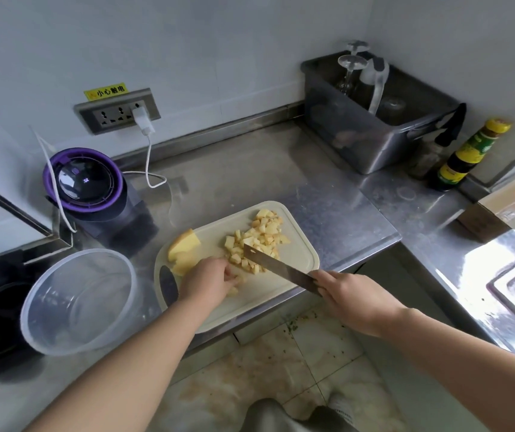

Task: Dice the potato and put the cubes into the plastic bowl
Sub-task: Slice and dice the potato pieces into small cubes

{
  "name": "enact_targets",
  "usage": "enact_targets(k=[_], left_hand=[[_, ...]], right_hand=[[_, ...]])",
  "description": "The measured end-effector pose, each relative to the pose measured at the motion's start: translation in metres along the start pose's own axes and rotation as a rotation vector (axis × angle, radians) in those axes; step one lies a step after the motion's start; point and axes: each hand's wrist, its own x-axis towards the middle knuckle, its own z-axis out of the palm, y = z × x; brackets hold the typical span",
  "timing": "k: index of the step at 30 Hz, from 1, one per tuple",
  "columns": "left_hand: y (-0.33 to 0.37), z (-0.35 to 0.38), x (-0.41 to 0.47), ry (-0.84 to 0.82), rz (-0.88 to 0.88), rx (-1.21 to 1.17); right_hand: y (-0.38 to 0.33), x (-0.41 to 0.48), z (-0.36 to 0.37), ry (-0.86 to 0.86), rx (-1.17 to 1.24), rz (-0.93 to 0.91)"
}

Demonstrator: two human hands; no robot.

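The right hand's (356, 294) fingers grasp the knife (278, 267) — blade among the potato cubes (262, 235); the left hand's (209, 280) fingers pinch some (on the cutting board (262, 299)).

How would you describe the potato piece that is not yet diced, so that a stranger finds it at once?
On the steel counter lies a pale cutting board. At its far left corner, just beyond the left hand, sit large yellow potato slabs. Unlike the small cubes piled to their right, they are big and uncut.
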Motion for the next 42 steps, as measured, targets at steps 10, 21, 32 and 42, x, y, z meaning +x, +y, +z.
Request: enact_targets(k=[10,21,32,42], left_hand=[[0.016,0.018,-0.019,0.123,-0.221,-0.030],[0.022,0.019,-0.020,0.138,-0.277,-0.063],[0.020,0.019,-0.021,0.155,-0.241,-0.132],[-0.009,0.013,-0.022,-0.026,-0.031,-0.070]], right_hand=[[-0.049,0.014,0.018,-0.120,0.039,0.081],[-0.052,0.014,0.024,-0.184,-0.051,0.056],[-0.045,0.015,0.021,-0.148,0.002,0.149],[-0.049,0.012,0.021,-0.172,-0.016,0.091]])
